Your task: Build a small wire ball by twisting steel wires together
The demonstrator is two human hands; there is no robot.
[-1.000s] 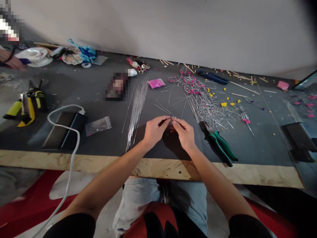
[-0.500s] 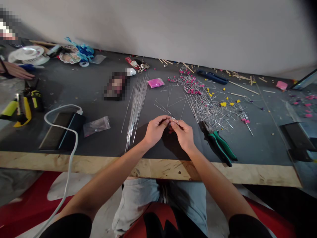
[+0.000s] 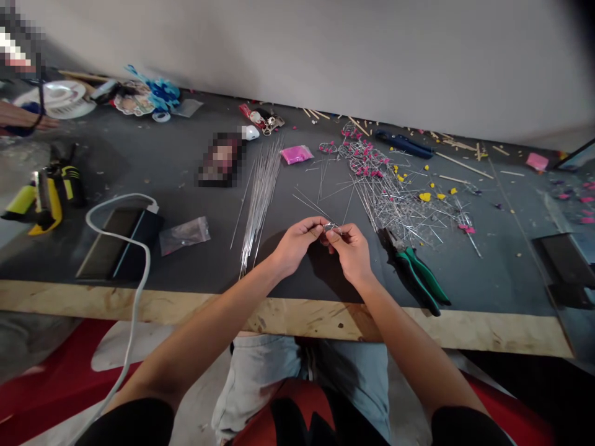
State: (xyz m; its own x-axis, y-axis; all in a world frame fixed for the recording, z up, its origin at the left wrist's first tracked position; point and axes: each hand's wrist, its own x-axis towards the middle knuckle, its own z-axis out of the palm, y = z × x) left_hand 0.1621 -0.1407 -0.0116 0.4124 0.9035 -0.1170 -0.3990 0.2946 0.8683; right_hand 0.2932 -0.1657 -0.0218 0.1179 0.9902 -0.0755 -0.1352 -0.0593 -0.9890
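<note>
Left hand (image 3: 297, 246) and right hand (image 3: 354, 253) pinch thin metal wire (image 3: 330, 225) (light and springy, I'd judge), best held in short spans.

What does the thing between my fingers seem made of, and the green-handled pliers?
Held piece: probably metal wire, from its silvery glint; fingers partly hide it.
Pliers: greyish head, likely steel; smooth green and black handles, perhaps plastic or rubber.

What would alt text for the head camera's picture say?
A person's left hand and right hand hold a thin wire piece together over a dark table. A bundle of straight wires lies to their left, with green-and-black pliers and a tangled wire pile to their right.
</note>
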